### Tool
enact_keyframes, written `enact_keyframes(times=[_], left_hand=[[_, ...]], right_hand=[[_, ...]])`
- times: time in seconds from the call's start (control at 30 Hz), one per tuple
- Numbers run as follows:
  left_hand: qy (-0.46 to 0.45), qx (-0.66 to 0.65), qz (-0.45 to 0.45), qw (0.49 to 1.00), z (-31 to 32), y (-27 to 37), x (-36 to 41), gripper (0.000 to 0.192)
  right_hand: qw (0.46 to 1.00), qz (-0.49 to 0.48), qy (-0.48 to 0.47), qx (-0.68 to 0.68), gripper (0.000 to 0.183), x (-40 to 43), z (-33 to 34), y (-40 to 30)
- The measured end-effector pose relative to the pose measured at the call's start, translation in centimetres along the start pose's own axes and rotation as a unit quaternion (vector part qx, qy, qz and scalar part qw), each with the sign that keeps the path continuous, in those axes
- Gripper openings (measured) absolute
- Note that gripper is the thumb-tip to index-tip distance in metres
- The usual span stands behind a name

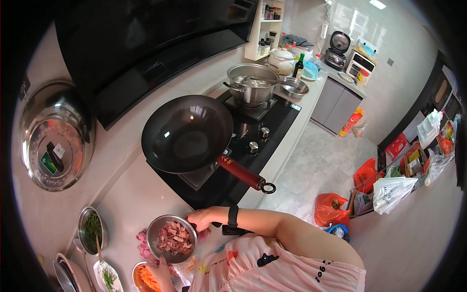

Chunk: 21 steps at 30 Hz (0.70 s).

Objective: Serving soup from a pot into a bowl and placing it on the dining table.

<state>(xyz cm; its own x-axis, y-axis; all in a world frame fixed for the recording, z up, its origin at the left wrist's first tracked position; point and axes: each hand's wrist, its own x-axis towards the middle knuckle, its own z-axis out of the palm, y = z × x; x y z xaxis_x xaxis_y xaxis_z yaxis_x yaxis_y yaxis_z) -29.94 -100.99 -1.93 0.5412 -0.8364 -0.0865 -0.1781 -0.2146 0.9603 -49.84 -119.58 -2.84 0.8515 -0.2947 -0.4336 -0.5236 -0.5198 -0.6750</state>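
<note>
A stainless steel bowl [172,256] of cut raw meat [175,237] is at the counter's near part, tilted slightly toward me. My left hand [159,272] grips its lower rim, thumb over the edge. At the upper right rim, my right hand [200,219] holds the bowl's side; its fingertips are partly hidden. A crumpled pink cloth [143,248] shows on both sides beneath the bowl. Shredded carrot [147,279] fills another bowl beside my left hand, which covers part of it. Beyond the meat, a dark wok [186,135] sits on the gas hob, with its red handle [242,173] pointing toward the front edge.
A steel pot [251,93] with a ladle occupies the far burner, beside a shallow metal basin [294,87]. Leafy greens fill a metal bowl [104,233] at left, near a white dish [96,272] of chopped green vegetable. A large lid [33,146] leans on the wall. Red bags [330,211] stand on the floor.
</note>
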Motion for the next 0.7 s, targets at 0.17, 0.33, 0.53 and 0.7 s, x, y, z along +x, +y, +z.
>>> enact_keyframes(times=[0.17, 0.33, 0.53, 0.7], left_hand=[[0.013, -0.03, -0.075, 0.997, 0.4, 2.3, -1.2, 0.007], [0.076, 0.063, 0.025, 0.995, -0.3, -0.6, -2.4, 0.012], [0.067, 0.03, 0.028, 0.997, 2.1, 2.1, -2.9, 0.023], [0.12, 0.106, 0.052, 0.986, 2.2, 1.6, -5.3, 0.01]], right_hand=[[1.0, -0.005, 0.016, 0.003, 0.054, 1.0, 0.7, 1.0], [0.993, -0.057, -0.023, 0.105, 0.041, -0.6, -0.4, -1.2], [0.988, -0.125, 0.023, 0.091, 0.044, -1.0, -0.7, 0.3], [0.996, -0.066, 0.026, 0.051, 0.057, -1.0, -1.0, -1.3]])
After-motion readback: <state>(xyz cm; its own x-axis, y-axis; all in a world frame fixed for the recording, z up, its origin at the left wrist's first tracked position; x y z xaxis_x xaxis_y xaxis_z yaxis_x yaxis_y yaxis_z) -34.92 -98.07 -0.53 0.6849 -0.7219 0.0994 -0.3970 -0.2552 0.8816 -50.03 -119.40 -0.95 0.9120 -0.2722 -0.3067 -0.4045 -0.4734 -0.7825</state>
